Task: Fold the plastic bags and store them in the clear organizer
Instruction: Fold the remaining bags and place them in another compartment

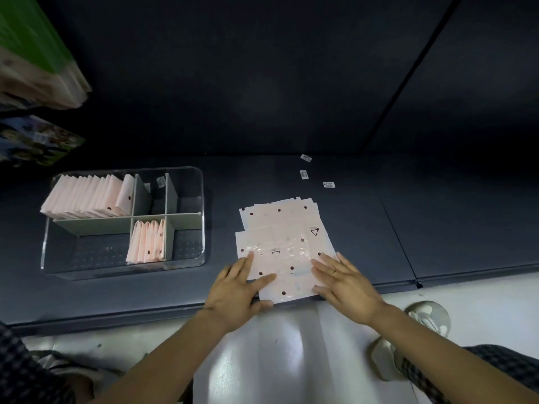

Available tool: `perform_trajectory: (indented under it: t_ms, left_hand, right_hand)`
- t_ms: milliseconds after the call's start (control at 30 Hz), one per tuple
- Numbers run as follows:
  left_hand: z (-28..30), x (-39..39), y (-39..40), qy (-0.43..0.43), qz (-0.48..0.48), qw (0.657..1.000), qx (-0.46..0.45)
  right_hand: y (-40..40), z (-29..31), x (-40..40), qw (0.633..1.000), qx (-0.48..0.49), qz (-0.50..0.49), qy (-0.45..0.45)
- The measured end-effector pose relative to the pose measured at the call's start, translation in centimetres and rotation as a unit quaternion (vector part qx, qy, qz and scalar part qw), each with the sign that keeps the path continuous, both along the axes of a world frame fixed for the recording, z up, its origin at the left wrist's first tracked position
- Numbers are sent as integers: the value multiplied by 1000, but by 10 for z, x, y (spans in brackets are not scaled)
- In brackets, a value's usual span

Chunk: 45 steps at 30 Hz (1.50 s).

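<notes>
A stack of flat pink plastic bags [284, 240] with dark dots lies on the dark shelf near its front edge. My left hand [240, 290] rests flat on the stack's lower left corner, fingers straight, thumb at the front edge. On the lower right corner my right hand [344, 282] presses with spread straight fingers. The clear organizer [201, 217] stands to the left. Its back left compartment holds several folded pink bags [84, 196] standing on edge. A middle front compartment holds more folded bags [147, 242].
Grey dividers [116, 223] split the organizer; its other compartments show only the bottom. Three small white labels [304, 174] lie on the shelf behind the stack. Packaged goods [38, 68] hang at the upper left. The pale floor [291, 345] lies below the shelf edge.
</notes>
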<state>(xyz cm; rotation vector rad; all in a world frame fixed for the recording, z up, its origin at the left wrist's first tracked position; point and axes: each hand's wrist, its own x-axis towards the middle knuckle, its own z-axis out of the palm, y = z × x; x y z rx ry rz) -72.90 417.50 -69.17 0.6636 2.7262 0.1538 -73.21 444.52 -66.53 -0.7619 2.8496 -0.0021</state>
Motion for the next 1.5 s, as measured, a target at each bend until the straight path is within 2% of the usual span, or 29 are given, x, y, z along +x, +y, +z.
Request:
perform_trajectory:
  t_ms: [67, 167, 233, 333, 467, 567, 667, 733, 833, 933, 1000, 1067, 1133, 1200, 1267, 1333, 1433, 1500]
  left_hand:
    - [7, -11, 2, -6, -5, 1000, 1]
    - [14, -22, 5, 15, -8, 1000, 6]
    - [17, -25, 6, 34, 6, 999, 11]
    - [18, -31, 8, 59, 36, 997, 17]
    - [17, -39, 9, 86, 37, 995, 25]
    - [15, -42, 6, 91, 23, 994, 46]
    - [12, -44, -1, 72, 44, 987, 135]
    - [10, -45, -5, 41, 127, 968, 214]
    - [12, -49, -1, 5, 294, 902, 316]
    - [12, -57, 7, -20, 396, 845, 358]
    - [13, -60, 12, -15, 429, 824, 370]
    - [13, -57, 18, 46, 419, 838, 347]
    - [13, -51, 23, 119, 332, 888, 295]
    - [9, -46, 28, 110, 180, 956, 203]
    - [0, -44, 30, 70, 69, 991, 94]
    - [-6, -44, 30, 30, 46, 998, 26]
    - [-10, -48, 28, 1, 42, 999, -12]
    - [-11, -49, 27, -3, 32, 999, -35]
  right_hand:
    - [-10, 6, -14, 998, -63, -13, 26]
    - [-29, 10, -34, 993, -101, -47, -36]
    - [-37, 5, -44, 995, -52, -29, -76]
    - [-38, 3, -53, 996, 22, 28, -80]
    - [-30, 0, -61, 994, 30, 49, -98]
    - [-27, -5, -69, 991, -58, -13, -120]
    - [-24, -7, -80, 960, -195, -137, -149]
    - [-24, -9, -86, 927, -270, -208, -157]
    - [-30, -11, -92, 855, -375, -313, -173]
    - [-39, -14, -100, 811, -392, -397, -176]
    - [-46, -14, -104, 810, -363, -426, -174]
    - [-49, -14, -106, 812, -341, -441, -172]
    - [-50, -14, -108, 814, -329, -449, -168]
    - [-51, -14, -109, 814, -322, -453, -165]
    - [-51, -15, -110, 816, -319, -454, -160]
    - [-51, -15, -110, 818, -315, -453, -160]
    - [-54, -12, -110, 816, -308, -461, -165]
    - [-63, -9, -101, 859, -241, -445, -74]
